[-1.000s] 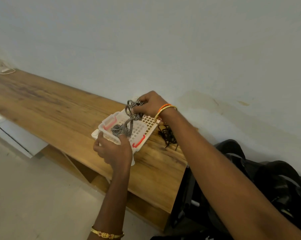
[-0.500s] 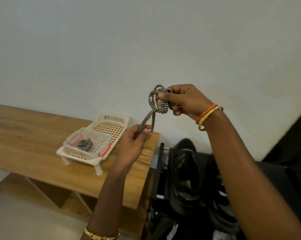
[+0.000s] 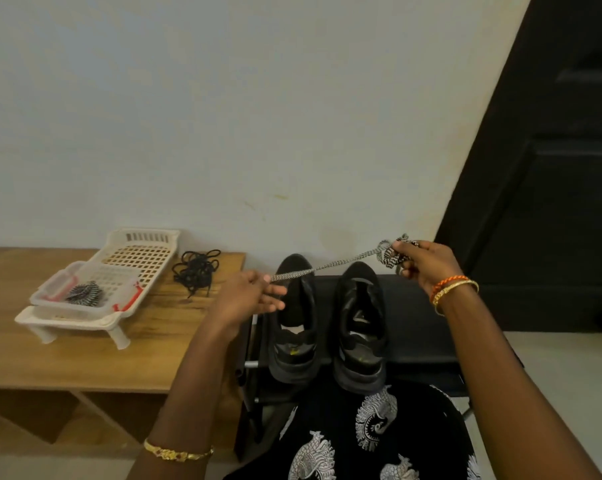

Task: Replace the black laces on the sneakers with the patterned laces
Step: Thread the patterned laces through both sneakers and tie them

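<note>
Lace (image 3: 327,270) lifted out of the basket (image 3: 143,237) now runs taut above the unlaced sneakers (image 3: 360,323), your left hand (image 3: 247,299) pinching one end, right hand (image 3: 426,265) clutching the bundled rest; threading can start.

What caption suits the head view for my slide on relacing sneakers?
Both hands, left hand and right hand, stretch a patterned lace above two unlaced black sneakers.

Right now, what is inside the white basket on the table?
In the white basket sits a clear container holding a bundled patterned lace. The mesh behind it shows bare; anything under the bundle is covered.
</note>
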